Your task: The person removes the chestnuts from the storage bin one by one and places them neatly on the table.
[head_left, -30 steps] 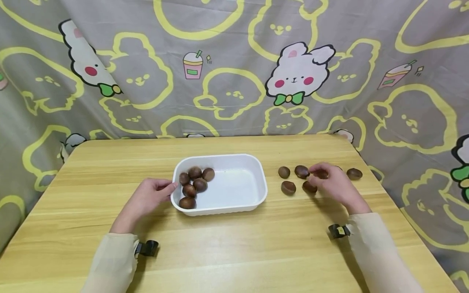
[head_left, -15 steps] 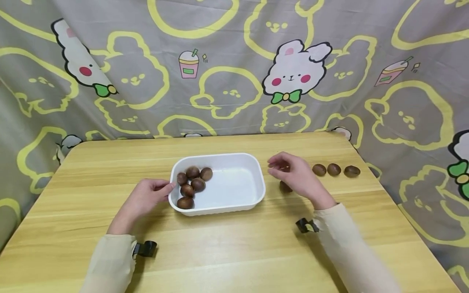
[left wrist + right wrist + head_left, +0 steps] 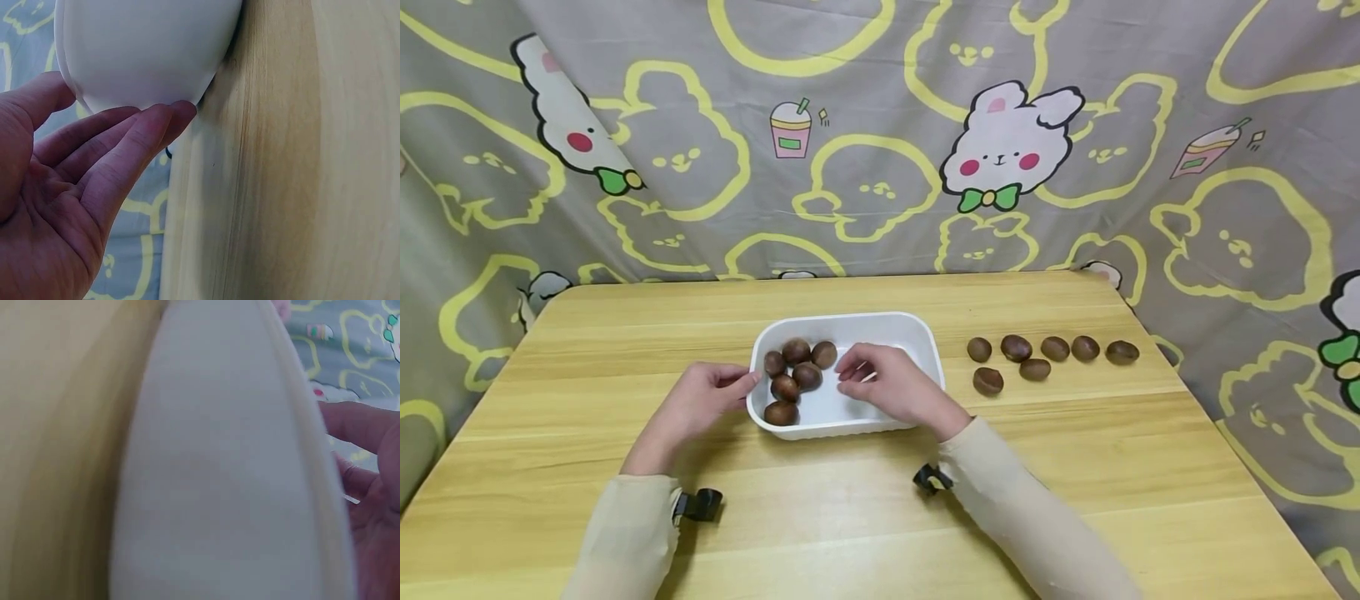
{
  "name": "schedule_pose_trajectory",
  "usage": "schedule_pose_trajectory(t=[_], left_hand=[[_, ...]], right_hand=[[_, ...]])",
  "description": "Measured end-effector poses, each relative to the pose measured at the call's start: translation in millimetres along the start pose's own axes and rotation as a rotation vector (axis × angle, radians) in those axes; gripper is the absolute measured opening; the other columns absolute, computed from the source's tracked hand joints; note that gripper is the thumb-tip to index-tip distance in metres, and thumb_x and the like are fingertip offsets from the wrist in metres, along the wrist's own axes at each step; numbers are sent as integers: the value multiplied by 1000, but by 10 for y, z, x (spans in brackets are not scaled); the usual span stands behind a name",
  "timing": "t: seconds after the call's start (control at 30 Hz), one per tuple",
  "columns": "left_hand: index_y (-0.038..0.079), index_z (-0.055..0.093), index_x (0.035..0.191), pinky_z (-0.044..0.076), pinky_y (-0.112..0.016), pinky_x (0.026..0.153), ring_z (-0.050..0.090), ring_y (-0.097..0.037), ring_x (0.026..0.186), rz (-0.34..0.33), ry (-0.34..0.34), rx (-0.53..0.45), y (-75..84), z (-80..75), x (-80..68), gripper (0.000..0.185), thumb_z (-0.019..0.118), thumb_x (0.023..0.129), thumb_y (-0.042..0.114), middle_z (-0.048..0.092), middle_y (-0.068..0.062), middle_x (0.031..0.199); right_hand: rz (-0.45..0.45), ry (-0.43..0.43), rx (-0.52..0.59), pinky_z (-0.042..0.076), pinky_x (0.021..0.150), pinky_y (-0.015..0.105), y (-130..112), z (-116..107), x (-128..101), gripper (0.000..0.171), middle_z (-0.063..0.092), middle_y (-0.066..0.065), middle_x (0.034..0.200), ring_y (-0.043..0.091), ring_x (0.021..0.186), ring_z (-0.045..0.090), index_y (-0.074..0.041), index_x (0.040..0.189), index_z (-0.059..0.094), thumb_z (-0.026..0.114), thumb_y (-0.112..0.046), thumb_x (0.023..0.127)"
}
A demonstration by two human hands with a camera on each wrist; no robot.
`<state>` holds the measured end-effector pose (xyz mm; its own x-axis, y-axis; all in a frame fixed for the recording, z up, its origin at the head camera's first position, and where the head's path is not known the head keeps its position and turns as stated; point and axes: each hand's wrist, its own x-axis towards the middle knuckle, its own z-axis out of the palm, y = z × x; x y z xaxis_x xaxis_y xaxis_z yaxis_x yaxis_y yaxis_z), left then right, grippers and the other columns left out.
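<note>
A white rectangular tray (image 3: 850, 432) stands mid-table, with several brown chestnuts (image 3: 807, 376) gathered at its left end. My left hand (image 3: 703, 398) holds the tray's left end; the left wrist view shows its thumb at the rim and the fingers (image 3: 125, 156) against the outer wall. Over the tray's right half is my right hand (image 3: 895, 385), its fingers bent loosely, just right of the chestnuts. Between its fingertips no chestnut shows. The tray wall (image 3: 212, 456) covers part of this hand in the right wrist view.
To the tray's right, several more chestnuts (image 3: 1016, 348) lie on the wooden table (image 3: 820, 525), most in a back row, with two in front. A patterned curtain (image 3: 865, 200) hangs behind the table and along both sides.
My right hand has moved left, away from the chestnuts on the table to above the tray. One front chestnut lies slightly farther back. My left hand stays at the tray.
</note>
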<state>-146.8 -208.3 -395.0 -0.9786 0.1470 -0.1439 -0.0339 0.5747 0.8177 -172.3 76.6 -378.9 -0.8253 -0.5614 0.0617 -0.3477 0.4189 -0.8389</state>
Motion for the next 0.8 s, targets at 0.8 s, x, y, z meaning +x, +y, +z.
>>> schedule_pose_trajectory(t=[0.8], left_hand=[[-8, 66, 119, 53, -29, 79, 70, -21, 89, 1, 4, 0, -3, 6, 25, 45, 61, 99, 32, 71, -17, 104]], right_hand=[[-6, -204, -76, 47, 76, 16, -158, 518, 436, 17, 68, -9, 85, 1, 77, 61, -9, 102, 74, 77, -15, 86]])
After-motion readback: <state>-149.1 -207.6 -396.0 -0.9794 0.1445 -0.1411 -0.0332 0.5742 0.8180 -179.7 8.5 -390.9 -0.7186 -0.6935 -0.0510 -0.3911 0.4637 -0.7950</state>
